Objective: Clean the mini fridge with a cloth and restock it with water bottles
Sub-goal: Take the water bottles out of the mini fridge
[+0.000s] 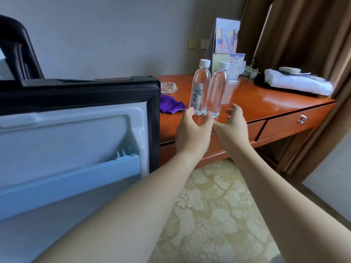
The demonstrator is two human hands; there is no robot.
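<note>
Two clear water bottles with white caps stand side by side near the front edge of an orange-brown desk (266, 103): the left bottle (200, 86) carries a pale label, the right bottle (218, 90) shows none. My left hand (191, 133) reaches up just below the left bottle, fingers spread and holding nothing. My right hand (231, 128) is beside the right bottle's base, fingers loosely spread, also holding nothing. A purple cloth (171, 106) lies crumpled on the desk left of the bottles. The mini fridge door (76, 145) hangs open at the left, its white inner lining and door shelf showing.
A glass ashtray (169, 87) sits behind the cloth. A cardboard stand (224, 44), a leaflet and folded white towels (298, 83) occupy the back of the desk. Brown curtains hang at the right. Patterned carpet (212, 205) covers the floor below my arms.
</note>
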